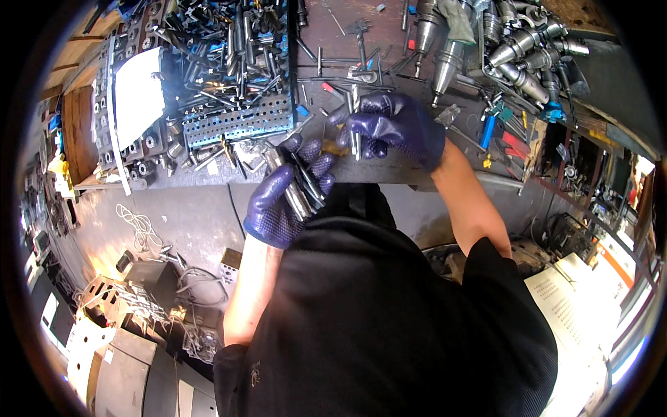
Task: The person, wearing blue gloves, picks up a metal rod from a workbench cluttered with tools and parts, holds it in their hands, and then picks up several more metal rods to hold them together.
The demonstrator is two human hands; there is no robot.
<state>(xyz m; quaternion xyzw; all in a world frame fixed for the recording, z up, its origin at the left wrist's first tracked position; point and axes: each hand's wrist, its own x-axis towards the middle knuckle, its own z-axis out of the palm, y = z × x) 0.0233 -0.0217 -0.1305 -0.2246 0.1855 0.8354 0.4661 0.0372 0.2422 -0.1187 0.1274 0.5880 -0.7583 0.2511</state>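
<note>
My left hand (269, 208), in a purple dotted glove, is closed around several metal cutter shanks (298, 201), some bright and some dark. They lie slanted across the palm at the front edge of the workbench (396, 172). In the same kind of glove, my right hand (403, 128) grips a silver end mill (356, 142) that stands roughly upright between thumb and fingers. Its upper end pokes out above the hand. The exact kind of the pieces in my left hand cannot be made out.
A blue perforated tray (240, 122) heaped with drill bits and cutters sits at the back left, beside a white sheet (140, 94). Tapered tool holders (450, 64) crowd the back right. Calipers (361, 47) lie at the back. Red-handled pliers (515, 144) rest at the right edge.
</note>
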